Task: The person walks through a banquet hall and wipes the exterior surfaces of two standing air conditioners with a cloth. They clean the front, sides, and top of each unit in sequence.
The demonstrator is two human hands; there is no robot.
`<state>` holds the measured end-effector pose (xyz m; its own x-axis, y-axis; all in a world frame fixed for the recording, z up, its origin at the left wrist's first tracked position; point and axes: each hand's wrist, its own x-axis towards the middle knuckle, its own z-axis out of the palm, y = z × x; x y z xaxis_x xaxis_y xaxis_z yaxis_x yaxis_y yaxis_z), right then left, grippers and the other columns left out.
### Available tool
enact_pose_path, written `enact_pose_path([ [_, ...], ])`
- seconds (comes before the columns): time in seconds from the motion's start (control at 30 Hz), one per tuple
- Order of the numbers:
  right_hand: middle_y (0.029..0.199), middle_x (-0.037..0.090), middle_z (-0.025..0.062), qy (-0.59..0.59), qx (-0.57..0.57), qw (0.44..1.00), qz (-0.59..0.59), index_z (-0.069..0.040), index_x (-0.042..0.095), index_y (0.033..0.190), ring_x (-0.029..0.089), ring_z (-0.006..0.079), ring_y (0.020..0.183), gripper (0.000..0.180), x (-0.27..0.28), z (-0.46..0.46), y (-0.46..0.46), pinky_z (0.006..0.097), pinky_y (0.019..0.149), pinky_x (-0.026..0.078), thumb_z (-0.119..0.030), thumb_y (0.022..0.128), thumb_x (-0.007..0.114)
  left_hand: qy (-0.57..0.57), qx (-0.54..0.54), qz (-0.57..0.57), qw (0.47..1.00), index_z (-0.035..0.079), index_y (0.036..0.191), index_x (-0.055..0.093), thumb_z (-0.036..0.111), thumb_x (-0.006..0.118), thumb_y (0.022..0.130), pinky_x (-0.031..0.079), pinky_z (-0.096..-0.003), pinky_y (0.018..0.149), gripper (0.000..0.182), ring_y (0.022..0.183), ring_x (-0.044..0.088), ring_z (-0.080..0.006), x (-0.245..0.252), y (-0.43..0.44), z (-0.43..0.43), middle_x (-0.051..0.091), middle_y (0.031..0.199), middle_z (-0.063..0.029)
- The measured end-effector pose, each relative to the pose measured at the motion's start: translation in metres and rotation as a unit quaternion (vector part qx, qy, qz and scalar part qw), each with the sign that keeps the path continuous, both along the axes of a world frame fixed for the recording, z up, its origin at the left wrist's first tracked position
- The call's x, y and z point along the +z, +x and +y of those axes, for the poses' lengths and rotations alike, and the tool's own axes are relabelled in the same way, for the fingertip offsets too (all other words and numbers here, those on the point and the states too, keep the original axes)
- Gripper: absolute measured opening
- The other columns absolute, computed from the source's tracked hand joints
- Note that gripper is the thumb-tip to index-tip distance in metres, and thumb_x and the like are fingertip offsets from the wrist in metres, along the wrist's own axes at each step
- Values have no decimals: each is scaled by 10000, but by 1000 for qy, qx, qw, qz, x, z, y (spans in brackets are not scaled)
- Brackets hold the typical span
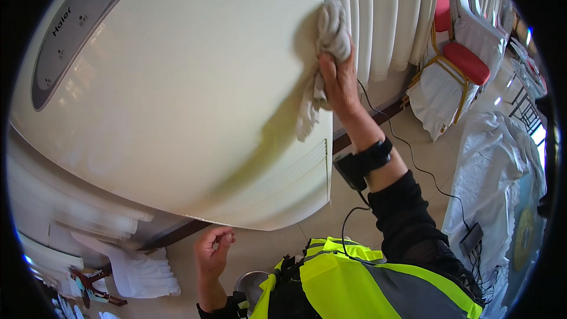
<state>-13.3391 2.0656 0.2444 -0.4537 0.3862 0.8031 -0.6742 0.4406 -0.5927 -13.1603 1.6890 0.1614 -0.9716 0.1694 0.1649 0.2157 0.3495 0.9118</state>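
Observation:
My right hand (340, 80) grips a bunched greyish-white cloth (333, 31) and presses it to the right side of a cream Haier floor-standing air conditioner (199, 75). A loose end of the cloth hangs below my fingers. On the cabinet's upper left is a grey control panel (79, 31) bearing writing. Louvre-like slots (301, 168) run along its lower right. My left hand (212, 252) is held just off the cabinet's lower edge, fingers loosely curled and nothing in them. A black strapped device (361, 166) with a cable sits on my right forearm.
Pleated cream curtains (381, 13) hang behind the cabinet. A red-cushioned chair (465, 62) stands at right, near a table under a white cloth (478, 155). A thin black cable (412, 155) runs to a small box (471, 239). A metal bowl (251, 288) is below, partly hidden by my vest.

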Motion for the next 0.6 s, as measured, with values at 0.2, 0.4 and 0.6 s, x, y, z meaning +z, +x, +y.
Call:
enact_pose_path([
  [0.2,1278,490,243,-122,-32,970,-207,-18,261,1404,496,400,1170,574,-153,-27,28,418,987,391,-286,944,476,-4,-3,-4,1000,-56,1008,630,51,609,905,522,-258,736,149,768,631,-131,-1,1,0,666,886,-97],
  [0.4,1516,205,213,-101,-36,983,-149,-41,159,1484,199,376,1407,753,-174,-59,38,381,1133,196,-42,835,541,-84,-4,14,996,-37,1000,640,57,637,887,512,-250,716,147,756,636,-127,-1,-2,5,667,876,-89],
  [0.6,1493,152,307,59,-85,995,-16,-140,236,1473,187,479,1372,881,-118,-108,40,548,1111,174,-22,708,659,-120,-18,51,991,-33,983,645,46,645,874,499,-242,696,135,738,632,-123,5,-6,-2,664,851,-85],
])
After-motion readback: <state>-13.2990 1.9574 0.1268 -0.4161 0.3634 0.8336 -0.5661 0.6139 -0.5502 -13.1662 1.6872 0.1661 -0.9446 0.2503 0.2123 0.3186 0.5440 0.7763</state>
